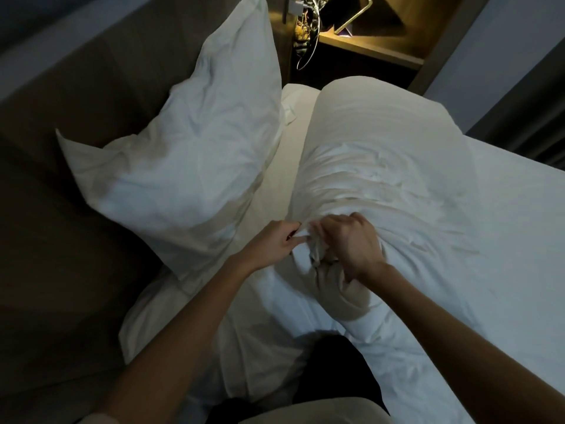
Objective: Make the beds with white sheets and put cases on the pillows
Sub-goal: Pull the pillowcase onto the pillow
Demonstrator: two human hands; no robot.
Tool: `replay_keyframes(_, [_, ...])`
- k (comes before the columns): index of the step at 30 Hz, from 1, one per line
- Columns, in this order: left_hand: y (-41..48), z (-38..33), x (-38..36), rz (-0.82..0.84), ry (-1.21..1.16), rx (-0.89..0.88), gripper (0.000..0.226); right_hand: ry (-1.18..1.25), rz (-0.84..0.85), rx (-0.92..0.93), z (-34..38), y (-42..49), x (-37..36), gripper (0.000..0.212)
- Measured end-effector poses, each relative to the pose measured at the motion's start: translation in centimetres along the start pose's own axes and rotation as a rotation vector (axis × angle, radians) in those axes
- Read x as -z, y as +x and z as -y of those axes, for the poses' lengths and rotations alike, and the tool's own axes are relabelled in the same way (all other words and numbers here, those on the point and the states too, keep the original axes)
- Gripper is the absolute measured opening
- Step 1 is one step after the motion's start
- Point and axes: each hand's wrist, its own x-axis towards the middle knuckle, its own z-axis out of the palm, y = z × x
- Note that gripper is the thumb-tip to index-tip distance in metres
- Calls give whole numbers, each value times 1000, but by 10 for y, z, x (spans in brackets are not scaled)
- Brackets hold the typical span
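Observation:
A large white pillow (376,166) lies on the bed's white sheet (504,240), partly inside a white pillowcase whose open end is bunched at its near edge. My left hand (272,240) pinches the edge of the pillowcase opening (318,255). Just to the right of it, my right hand (351,240) is closed on the bunched fabric and the pillow's corner. A second pillow in a white case (183,166) leans against the dark headboard (76,117) on the left. Another white pillow or folded bedding (183,325) lies under my left forearm.
A lit wooden bedside shelf (373,47) stands beyond the head of the bed, with a metal-framed object and a patterned item on it. A grey wall and a dark curtain (526,123) run along the right. My dark clothing (333,371) shows at the bottom.

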Motion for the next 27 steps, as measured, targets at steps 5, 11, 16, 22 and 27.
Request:
replay_keyframes(5, [9,-24,1,-27,78,-95,17,130,-155,-126,-10,5,24,40])
replay_keyframes(11, [-13,-1,-16,-55,0,-22,13,155,49,-162,1,-18,-3,46])
replay_keyframes(16, [-68,55,-48,-134,-13,155,44,338,347,-86,24,-44,-47,34])
replay_keyframes(22, [-77,50,-47,-194,68,200,45,141,223,-119,34,-75,-30,15])
replay_keyframes(27, [-50,31,-47,-81,420,133,64,223,361,-382,32,-96,-32,14])
